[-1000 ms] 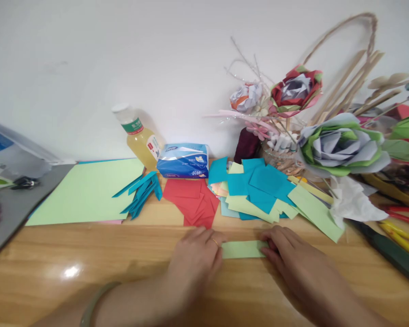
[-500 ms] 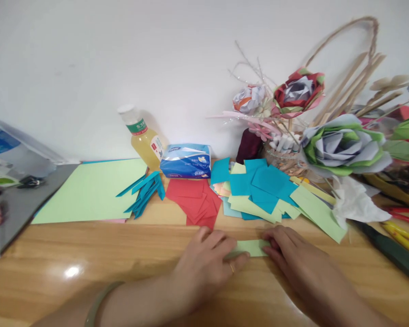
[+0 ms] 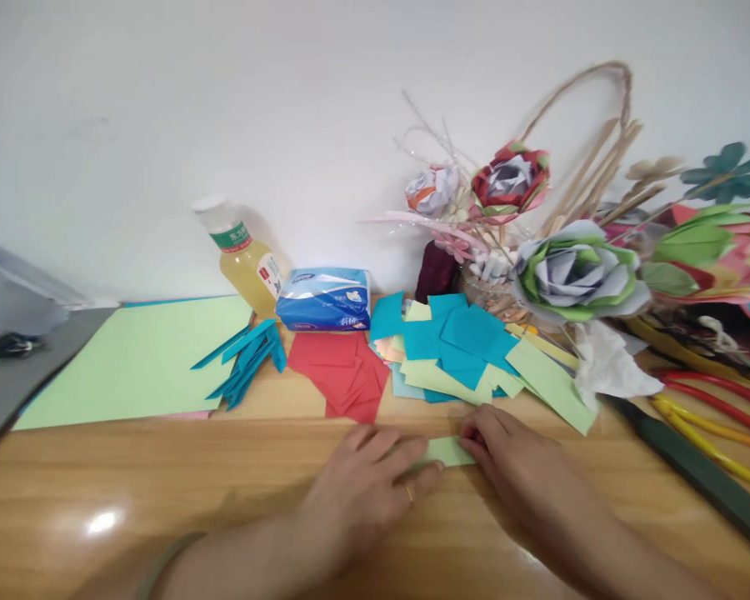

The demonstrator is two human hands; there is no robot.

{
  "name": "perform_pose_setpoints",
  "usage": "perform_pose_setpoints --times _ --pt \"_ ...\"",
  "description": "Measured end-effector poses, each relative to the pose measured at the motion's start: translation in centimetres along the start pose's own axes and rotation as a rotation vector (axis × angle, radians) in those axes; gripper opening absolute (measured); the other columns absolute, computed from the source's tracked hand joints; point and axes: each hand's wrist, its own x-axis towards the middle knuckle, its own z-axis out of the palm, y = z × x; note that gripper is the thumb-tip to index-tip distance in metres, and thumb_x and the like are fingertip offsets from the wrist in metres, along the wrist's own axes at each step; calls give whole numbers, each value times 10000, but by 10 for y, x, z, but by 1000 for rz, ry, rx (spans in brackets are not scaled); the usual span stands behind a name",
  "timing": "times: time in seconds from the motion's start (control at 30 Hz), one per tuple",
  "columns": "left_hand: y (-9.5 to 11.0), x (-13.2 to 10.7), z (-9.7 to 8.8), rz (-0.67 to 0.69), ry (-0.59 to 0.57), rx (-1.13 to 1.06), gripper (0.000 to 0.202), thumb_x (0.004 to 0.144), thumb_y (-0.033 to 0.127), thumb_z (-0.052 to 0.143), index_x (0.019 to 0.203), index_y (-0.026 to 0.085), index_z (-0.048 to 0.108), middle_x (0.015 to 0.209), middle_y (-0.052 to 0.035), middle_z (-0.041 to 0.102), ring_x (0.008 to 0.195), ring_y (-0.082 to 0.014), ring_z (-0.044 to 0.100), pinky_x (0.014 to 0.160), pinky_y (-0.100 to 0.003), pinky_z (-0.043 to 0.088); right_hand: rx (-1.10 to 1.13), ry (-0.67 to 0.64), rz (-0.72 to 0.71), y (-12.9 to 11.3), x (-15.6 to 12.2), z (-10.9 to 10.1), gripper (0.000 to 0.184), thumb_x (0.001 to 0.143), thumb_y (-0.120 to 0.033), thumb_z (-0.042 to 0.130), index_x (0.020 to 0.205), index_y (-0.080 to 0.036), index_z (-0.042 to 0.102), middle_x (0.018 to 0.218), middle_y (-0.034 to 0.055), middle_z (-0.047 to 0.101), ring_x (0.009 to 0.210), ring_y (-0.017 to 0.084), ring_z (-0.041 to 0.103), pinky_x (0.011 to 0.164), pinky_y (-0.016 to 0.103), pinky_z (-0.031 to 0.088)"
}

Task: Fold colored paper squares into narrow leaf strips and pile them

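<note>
Pale green paper strip (image 3: 448,452) lies on the wooden table (image 3: 256,500), between both hands, just in front of the paper piles. Right hand (image 3: 525,467) has its right end pinched between thumb and fingertips. Left hand (image 3: 375,475), ring on one finger, is palm-down over the left end, thumb along the near edge; fingers hide that end, so can't tell if it's gripping or only pressing.

Step in hand: looks like flattening or creasing the strip. Next move calls for light, even pressure along the fold, right end kept steady, long edges lined up; thin paper would skew easily.

Behind the hands: red paper pile (image 3: 347,375), with a mixed pile of teal and green pieces (image 3: 468,342) to its right. Folded teal strips (image 3: 247,358) sit left of the red, partly over the large green sheet (image 3: 125,358). Tissue pack (image 3: 325,300) behind the red pile, drink bottle (image 3: 243,262) beside it.
</note>
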Motion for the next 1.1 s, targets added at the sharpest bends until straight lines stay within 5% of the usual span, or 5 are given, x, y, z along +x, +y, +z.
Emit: perform_pose_setpoints --times 0.13,0.37,0.63,0.93,1.1 --pt "-3 -1 0 46 26 5 271 978 255 376 1205 253 524 1254 60 552 1072 -183 460 924 -342 309 -36 11 -27 -4 2 -3 151 890 -170 362 779 -196 460 693 24 560 553 175 585 465 271 412" --pt "-4 -2 0 74 -191 -21 363 979 221 336 1336 240 397 1362 26 467 1297 -261 297 993 -448 286 -70 88 -58 -5 -3 0 262 925 -173 300 754 -179 498 680 51 570 571 193 581 476 301 437" --pt "-2 2 -6 78 -183 -31 330 978 222 353 1293 195 450 1370 1 459 1340 -252 242 1057 -471 214 -136 199 -460 -22 -21 -16 303 916 -178 375 1122 -159 596 1108 70 662 1051 174 586 863 298 480" --pt "2 2 -3 87 -75 95 325 957 292 389 1245 211 515 1347 2 488 1343 -213 232 1050 -464 218 -444 163 -513 -28 -32 2 394 819 -258 413 1110 -71 600 1166 134 626 1055 225 588 793 297 522" --pt "16 -5 -12 112 9 281 328 910 212 399 1135 123 621 1228 -89 587 1295 -276 304 1007 -534 214 -341 230 -344 -31 -38 8 402 876 -301 361 1098 -81 613 1195 127 610 1142 223 526 912 318 450"
